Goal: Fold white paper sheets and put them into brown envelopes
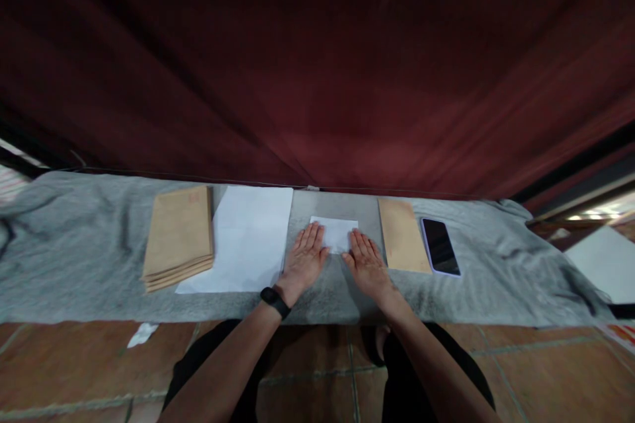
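Note:
A small folded piece of white paper (338, 234) lies flat on the grey cloth in front of me. My left hand (308, 255) rests palm down on its left edge, fingers stretched out; a black band is on that wrist. On the right edge lies my right hand (366, 260), flat too, with its fingers extended. To the left is a larger stack of white paper sheets (253, 238), partly under a pile of brown envelopes (179, 231). A single brown envelope (404, 234) lies to the right of my right hand.
The grey cloth (99, 244) covers a long narrow surface. Beyond the single envelope lies a phone (440, 246) in a light purple case. A dark red curtain (322, 79) hangs along the far edge. A crumpled white scrap (142, 334) is on the tiled floor (307, 383).

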The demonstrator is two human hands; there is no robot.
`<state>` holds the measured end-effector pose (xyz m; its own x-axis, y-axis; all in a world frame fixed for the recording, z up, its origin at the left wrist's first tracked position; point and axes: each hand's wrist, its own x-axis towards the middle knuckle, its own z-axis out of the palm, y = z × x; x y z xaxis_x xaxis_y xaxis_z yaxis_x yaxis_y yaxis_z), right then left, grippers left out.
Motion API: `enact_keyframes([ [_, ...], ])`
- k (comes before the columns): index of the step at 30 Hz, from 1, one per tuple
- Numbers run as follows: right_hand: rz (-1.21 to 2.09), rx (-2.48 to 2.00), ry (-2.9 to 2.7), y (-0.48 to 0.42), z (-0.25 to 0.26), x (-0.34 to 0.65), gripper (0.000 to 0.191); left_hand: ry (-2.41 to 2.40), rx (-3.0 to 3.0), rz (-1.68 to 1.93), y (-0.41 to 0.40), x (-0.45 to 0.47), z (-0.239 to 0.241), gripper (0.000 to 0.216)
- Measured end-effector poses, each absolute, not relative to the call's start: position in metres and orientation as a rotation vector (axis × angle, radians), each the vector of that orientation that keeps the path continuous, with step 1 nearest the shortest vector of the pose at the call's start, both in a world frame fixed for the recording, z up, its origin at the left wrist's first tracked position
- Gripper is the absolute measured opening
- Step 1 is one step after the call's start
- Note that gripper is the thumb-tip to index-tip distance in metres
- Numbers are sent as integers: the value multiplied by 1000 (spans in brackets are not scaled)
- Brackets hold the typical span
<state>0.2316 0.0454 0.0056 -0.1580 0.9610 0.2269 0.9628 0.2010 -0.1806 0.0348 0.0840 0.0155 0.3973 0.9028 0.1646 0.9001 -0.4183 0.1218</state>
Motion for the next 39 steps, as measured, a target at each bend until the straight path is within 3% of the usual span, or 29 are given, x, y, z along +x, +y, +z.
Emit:
enact_keyframes([
  [7, 31, -1867, -2125, 52, 11, 231, 56, 1791, 2595, 359, 88, 31, 21, 56],
  [17, 228, -1791, -2162, 83, 22, 194, 56, 1489, 2730, 286, 96, 67, 21, 56],
  [30, -97, -1879, -2095, 73, 1, 218, 60, 1798, 2459, 327, 101, 41, 23, 57],
  [35, -137, -1880, -2085, 72, -1, 225, 61, 1781, 2291, 498, 100, 35, 28, 54],
  [39, -148, -1883, -2078, 72, -2, 225, 62, 1621, 1999, 843, 107, 30, 28, 47],
])
